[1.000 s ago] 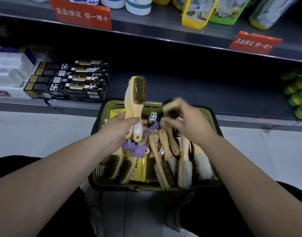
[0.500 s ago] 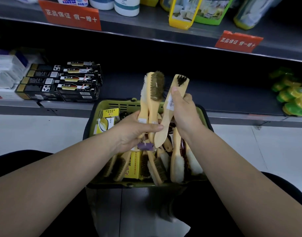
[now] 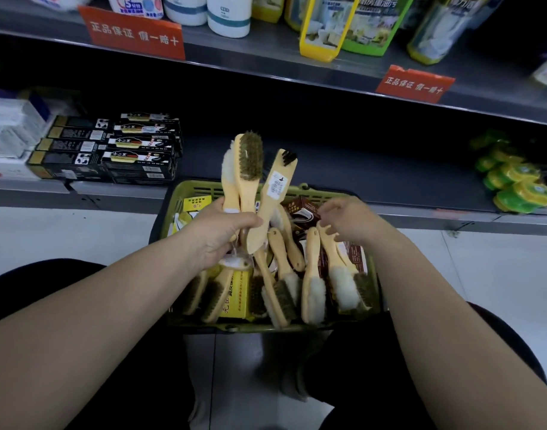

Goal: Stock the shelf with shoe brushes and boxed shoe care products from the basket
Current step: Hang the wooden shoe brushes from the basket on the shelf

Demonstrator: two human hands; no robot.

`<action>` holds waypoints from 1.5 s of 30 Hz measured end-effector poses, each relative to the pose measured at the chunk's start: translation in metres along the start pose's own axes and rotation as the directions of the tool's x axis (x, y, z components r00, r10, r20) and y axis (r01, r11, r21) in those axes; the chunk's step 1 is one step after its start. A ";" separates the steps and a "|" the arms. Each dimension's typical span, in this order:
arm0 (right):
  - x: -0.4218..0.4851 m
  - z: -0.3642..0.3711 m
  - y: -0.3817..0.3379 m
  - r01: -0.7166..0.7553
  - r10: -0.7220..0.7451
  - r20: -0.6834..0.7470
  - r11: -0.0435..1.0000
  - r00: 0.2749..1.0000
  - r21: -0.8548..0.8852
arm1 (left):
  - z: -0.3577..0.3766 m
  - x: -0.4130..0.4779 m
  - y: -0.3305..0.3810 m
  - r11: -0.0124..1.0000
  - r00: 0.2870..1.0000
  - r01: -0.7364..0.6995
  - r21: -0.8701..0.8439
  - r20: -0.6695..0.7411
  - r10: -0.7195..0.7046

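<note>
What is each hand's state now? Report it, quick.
Left hand: closed round three shoe brushes.
Right hand: open, holding nothing, above the basket.

The left hand (image 3: 222, 234) grips three pale wooden-handled shoe brushes (image 3: 250, 172) upright over the green plastic basket (image 3: 204, 189). The right hand (image 3: 349, 221) hovers above loose brushes and boxes in the basket, fingers loosely curled and holding nothing. Flat black cartons (image 3: 135, 150) are stacked at the left end of the dark lower shelf (image 3: 359, 169).

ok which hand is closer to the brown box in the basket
Right. The right hand hovers just beside the brown box; the left hand is further left, gripping brushes.
</note>
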State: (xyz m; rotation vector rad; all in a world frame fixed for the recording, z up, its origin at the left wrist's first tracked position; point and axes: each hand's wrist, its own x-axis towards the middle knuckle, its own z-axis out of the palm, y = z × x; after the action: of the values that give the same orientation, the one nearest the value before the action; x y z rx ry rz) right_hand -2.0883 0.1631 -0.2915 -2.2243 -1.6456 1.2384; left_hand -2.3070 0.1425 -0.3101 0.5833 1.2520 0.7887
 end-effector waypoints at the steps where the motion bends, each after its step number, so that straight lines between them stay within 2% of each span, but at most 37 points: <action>1: 0.005 0.004 0.008 -0.027 0.029 0.002 0.967 1.000 -0.253 | -0.003 0.001 -0.001 1.000 1.000 0.011 0.006 -0.014 -0.011; 2: 0.008 0.012 0.016 -0.017 0.035 0.030 0.891 0.999 -0.455 | -0.006 0.003 -0.002 1.000 0.999 0.023 0.015 -0.023 -0.023; 3: 0.010 0.020 0.023 0.030 0.014 0.072 0.819 0.997 -0.573 | -0.008 0.004 -0.002 0.999 0.999 0.033 0.028 -0.027 -0.032; 4: 0.011 0.027 0.027 0.084 -0.019 0.111 0.780 0.994 -0.620 | -0.010 0.006 -0.001 0.998 0.999 0.038 0.043 -0.026 -0.037; 8: 0.014 0.047 0.030 0.283 -0.265 0.138 0.658 0.954 -0.697 | -0.020 0.012 -0.001 0.994 0.999 0.027 0.102 -0.023 -0.025; 10: 0.015 0.051 0.029 0.407 -0.386 0.213 0.540 0.898 -0.736 | -0.027 0.014 -0.001 0.991 0.999 0.038 0.130 -0.027 -0.035; 12: 0.014 0.050 0.031 0.487 -0.425 0.299 0.452 0.854 -0.748 | -0.038 0.016 -0.002 0.987 0.998 0.057 0.150 -0.039 -0.052; 15: 0.017 0.044 0.030 0.540 -0.436 0.361 0.415 0.824 -0.732 | -0.052 0.019 0.000 0.986 0.996 0.073 0.150 -0.058 -0.064; 19: 0.025 0.033 0.026 0.630 -0.533 0.426 0.289 0.731 -0.721 | -0.060 0.018 0.002 0.995 0.996 0.078 0.065 -0.042 -0.075; 22: 0.026 0.016 0.020 0.643 -0.677 0.328 0.279 0.658 -0.714 | -0.067 0.016 0.007 0.998 0.997 0.053 0.014 -0.050 -0.052; 24: 0.025 0.007 0.013 0.624 -0.734 0.215 0.341 0.644 -0.703 | -0.075 0.015 0.013 1.000 0.997 0.028 -0.002 -0.070 -0.028; 26: 0.022 0.004 -0.001 0.560 -0.671 0.074 0.546 0.737 -0.623 | -0.084 0.015 0.019 1.000 0.995 0.001 -0.022 -0.098 -0.003; 29: 0.024 0.012 -0.034 0.383 -0.416 -0.037 0.865 0.909 -0.325 | -0.095 0.017 0.029 0.997 0.982 -0.064 -0.031 -0.180 0.057; 30: 0.027 0.017 -0.045 0.320 -0.331 -0.027 0.928 0.943 -0.190 | -0.099 0.018 0.032 0.996 0.975 -0.084 -0.030 -0.207 0.076; 32: 0.034 0.032 -0.067 0.170 -0.174 0.062 0.983 0.983 0.070 | -0.106 0.021 0.035 0.993 0.962 -0.114 -0.035 -0.254 0.101; 34: 0.042 0.050 -0.086 0.021 -0.079 0.178 0.951 0.981 0.309 | -0.113 0.025 0.034 0.992 0.944 -0.127 -0.016 -0.309 0.116; 36: 0.053 0.066 -0.103 -0.103 -0.030 0.245 0.853 0.969 0.512 | -0.118 0.030 0.031 0.991 0.919 -0.133 -0.010 -0.376 0.120; 38: 0.068 0.074 -0.120 -0.149 -0.029 0.261 0.758 0.965 0.635 | -0.122 0.036 0.027 0.991 0.900 -0.130 -0.029 -0.423 0.105; 41: 0.096 0.080 -0.141 -0.150 -0.076 0.261 0.652 0.962 0.743 | -0.126 0.045 0.021 0.991 0.886 -0.118 -0.058 -0.458 0.079; 45: 0.140 0.084 -0.156 -0.103 -0.094 0.220 0.665 0.971 0.740 | -0.129 0.057 0.015 0.990 0.890 -0.097 -0.101 -0.454 0.041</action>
State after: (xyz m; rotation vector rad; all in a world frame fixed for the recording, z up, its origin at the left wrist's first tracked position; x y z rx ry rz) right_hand -2.2499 0.3137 -0.3408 -1.5855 -0.8776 1.8174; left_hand -2.4287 0.1930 -0.3629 0.3541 1.6008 1.0951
